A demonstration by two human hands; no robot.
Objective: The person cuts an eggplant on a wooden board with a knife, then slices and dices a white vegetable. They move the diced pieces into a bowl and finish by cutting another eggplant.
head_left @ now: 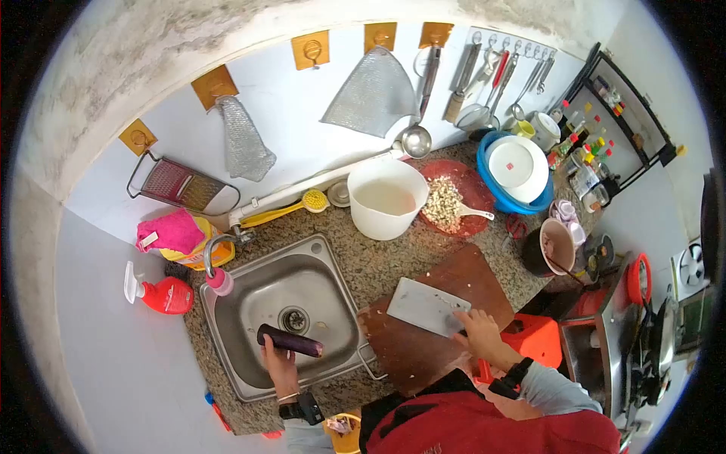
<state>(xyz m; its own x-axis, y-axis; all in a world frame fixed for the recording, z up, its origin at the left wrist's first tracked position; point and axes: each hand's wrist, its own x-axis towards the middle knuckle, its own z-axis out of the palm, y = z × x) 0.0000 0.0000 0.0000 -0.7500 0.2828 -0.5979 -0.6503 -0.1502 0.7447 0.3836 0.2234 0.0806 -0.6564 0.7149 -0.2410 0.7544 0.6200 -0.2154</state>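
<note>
In my left hand is a dark purple eggplant, held over the near part of the steel sink. Its right end looks pale brown. My right hand is closed at the near end of a cleaver, whose broad grey blade lies flat on the brown cutting board. The handle is hidden by my fingers. A few small pale scraps are scattered on the board.
Behind the board stand a white tub, a red tray of chopped pale pieces with a white spoon, and a blue basin with plates. A faucet overhangs the sink. A red spray bottle stands left of it.
</note>
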